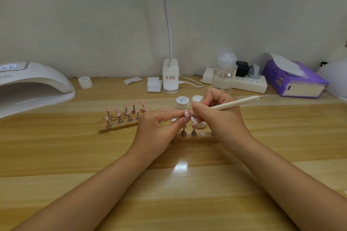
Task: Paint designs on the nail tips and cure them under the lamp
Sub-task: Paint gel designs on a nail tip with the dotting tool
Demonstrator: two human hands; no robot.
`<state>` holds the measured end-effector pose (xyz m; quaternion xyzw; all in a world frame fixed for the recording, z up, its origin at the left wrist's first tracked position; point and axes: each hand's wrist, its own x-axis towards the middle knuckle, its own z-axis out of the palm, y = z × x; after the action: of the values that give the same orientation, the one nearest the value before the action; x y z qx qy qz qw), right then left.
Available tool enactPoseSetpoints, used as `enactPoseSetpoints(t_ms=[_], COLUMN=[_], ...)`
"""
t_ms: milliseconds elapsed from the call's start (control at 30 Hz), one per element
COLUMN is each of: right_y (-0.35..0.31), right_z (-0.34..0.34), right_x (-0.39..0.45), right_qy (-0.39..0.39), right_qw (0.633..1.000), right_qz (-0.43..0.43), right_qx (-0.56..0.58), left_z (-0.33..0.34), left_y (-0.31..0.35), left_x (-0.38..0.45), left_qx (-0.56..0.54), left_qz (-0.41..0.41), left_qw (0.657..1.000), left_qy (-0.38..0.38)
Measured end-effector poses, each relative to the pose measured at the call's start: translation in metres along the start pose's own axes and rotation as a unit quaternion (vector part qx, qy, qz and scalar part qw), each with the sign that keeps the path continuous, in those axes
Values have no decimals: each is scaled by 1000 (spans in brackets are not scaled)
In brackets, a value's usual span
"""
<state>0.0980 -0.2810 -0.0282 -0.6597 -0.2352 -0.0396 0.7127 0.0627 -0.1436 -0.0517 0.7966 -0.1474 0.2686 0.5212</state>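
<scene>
My left hand pinches a small pink nail tip on its stand above the near wooden holder. My right hand grips a cream dotting pen, and its metal point touches the held tip. Two more stands remain on that holder. A second wooden holder to the left carries several pink nail tips on metal stands. The white curing lamp sits at the far left. A white gel pot and an open lid stand just behind my hands.
A clip-on desk lamp stands at the back centre beside white wipes. A clear pump bottle, a power strip and a purple tissue box line the back right. Another gel pot sits near the curing lamp.
</scene>
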Motion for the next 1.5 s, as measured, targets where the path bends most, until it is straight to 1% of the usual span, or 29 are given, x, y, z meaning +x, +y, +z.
enactPoseSetpoints(t_ms=[233, 600, 1500], right_y=[0, 1, 2], right_z=[0, 1, 1], right_x=[0, 0, 0], right_qy=[4, 2, 3], right_qw=[1000, 1000, 1000], right_qz=[1, -5, -10], right_qx=[3, 1, -1], left_z=[0, 0, 0], left_y=[0, 1, 2], left_x=[0, 0, -1], left_qx=[-1, -14, -8], left_qz=[9, -4, -24], left_qw=[1000, 1000, 1000], left_qy=[-1, -6, -4])
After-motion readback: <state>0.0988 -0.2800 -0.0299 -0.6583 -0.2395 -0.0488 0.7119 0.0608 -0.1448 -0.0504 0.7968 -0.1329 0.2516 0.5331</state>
